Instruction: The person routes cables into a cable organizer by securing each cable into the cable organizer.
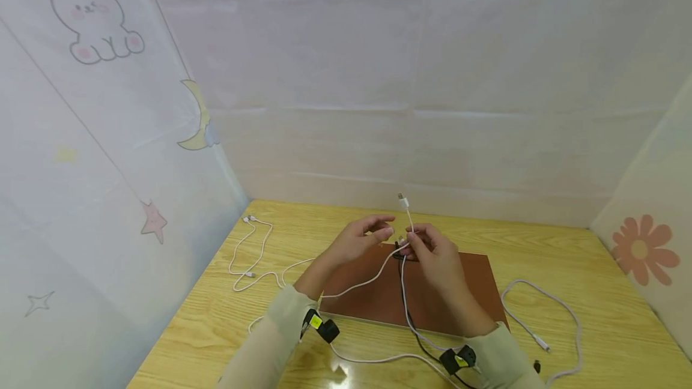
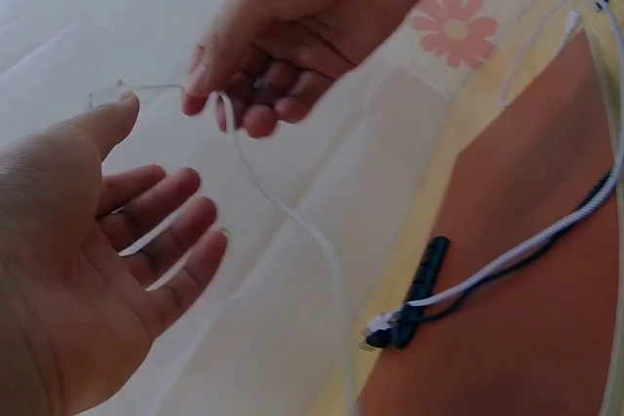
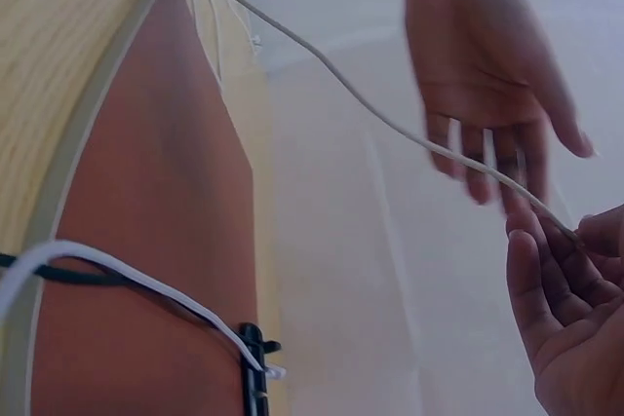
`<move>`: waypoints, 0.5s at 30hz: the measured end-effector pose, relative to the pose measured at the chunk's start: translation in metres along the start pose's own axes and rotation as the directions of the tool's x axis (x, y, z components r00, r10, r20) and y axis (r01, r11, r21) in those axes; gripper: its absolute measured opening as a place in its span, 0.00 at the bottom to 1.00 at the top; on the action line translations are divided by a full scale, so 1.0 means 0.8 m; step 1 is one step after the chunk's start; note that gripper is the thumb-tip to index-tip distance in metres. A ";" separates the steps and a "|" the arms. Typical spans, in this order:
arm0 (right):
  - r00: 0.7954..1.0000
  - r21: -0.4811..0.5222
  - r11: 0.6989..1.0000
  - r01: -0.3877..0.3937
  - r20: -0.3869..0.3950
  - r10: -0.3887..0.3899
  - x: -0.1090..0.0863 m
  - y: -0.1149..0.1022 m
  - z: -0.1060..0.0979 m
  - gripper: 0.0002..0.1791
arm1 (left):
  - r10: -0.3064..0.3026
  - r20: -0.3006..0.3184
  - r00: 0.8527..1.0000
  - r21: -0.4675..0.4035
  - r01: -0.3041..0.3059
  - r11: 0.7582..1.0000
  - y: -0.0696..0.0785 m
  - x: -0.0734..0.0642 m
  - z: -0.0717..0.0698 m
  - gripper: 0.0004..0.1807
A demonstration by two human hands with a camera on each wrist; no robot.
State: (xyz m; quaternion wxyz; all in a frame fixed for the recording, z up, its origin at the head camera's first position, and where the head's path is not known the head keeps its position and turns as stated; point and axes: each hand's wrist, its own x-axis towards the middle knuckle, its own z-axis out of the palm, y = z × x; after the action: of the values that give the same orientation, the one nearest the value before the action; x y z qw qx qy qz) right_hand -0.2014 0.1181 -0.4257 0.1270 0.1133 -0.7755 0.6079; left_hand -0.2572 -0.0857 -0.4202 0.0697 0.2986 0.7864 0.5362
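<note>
My right hand (image 1: pixel 439 260) pinches a thin white USB cable (image 1: pixel 370 280) between thumb and fingertips, just below its plug (image 1: pixel 403 203), which points up. The rest of this cable sags to the left over a reddish-brown board (image 1: pixel 357 311). Facing it, my left hand (image 1: pixel 358 240) has its fingers spread and holds nothing; in the left wrist view its thumb overlaps the plug end. Below the hands, a black cable clip (image 2: pixel 425 284) sits at the board's far edge. A pale braided cable (image 2: pixel 531 250) and a black cable (image 1: pixel 403 293) run into it, their ends poking out behind.
White cables (image 1: pixel 263 251) lie looped on the wooden table (image 1: pixel 184 341) at the left. At the right are a pale lilac cable (image 1: pixel 576 317) and a small black connector (image 1: pixel 537 366). A printed cloth backdrop (image 1: pixel 346 77) stands behind and beside the table.
</note>
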 end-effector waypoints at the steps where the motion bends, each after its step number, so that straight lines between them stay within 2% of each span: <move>1: 1.000 0.011 1.000 -0.002 -0.005 0.002 0.001 -0.002 -0.003 0.12 | -0.014 0.026 1.000 0.007 0.014 1.000 -0.002 -0.003 0.003 0.26; 4: 1.000 0.043 0.999 0.005 -0.014 -0.004 0.005 -0.007 -0.013 0.13 | -0.065 0.096 0.993 -0.044 0.069 0.997 -0.008 -0.013 0.014 0.25; 8: 0.999 0.050 0.998 0.027 -0.034 -0.025 0.009 -0.010 -0.024 0.13 | -0.076 0.147 0.986 -0.062 0.086 0.994 -0.009 -0.023 0.031 0.19; 11: 0.999 0.029 0.999 0.019 -0.040 -0.018 0.012 -0.009 -0.030 0.12 | -0.037 0.145 0.989 0.019 0.035 0.999 -0.009 -0.025 0.041 0.16; 15: 1.000 0.057 0.998 -0.007 -0.030 0.009 0.016 -0.007 -0.037 0.11 | -0.003 0.111 0.994 0.067 -0.004 0.998 -0.011 -0.029 0.050 0.14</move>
State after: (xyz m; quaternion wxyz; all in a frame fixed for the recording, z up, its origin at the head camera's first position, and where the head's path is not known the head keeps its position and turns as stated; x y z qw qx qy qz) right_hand -0.2097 0.1449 -0.4093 0.1330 0.1047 -0.7562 0.6321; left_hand -0.2242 -0.0683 -0.4496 0.1031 0.3302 0.7988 0.4922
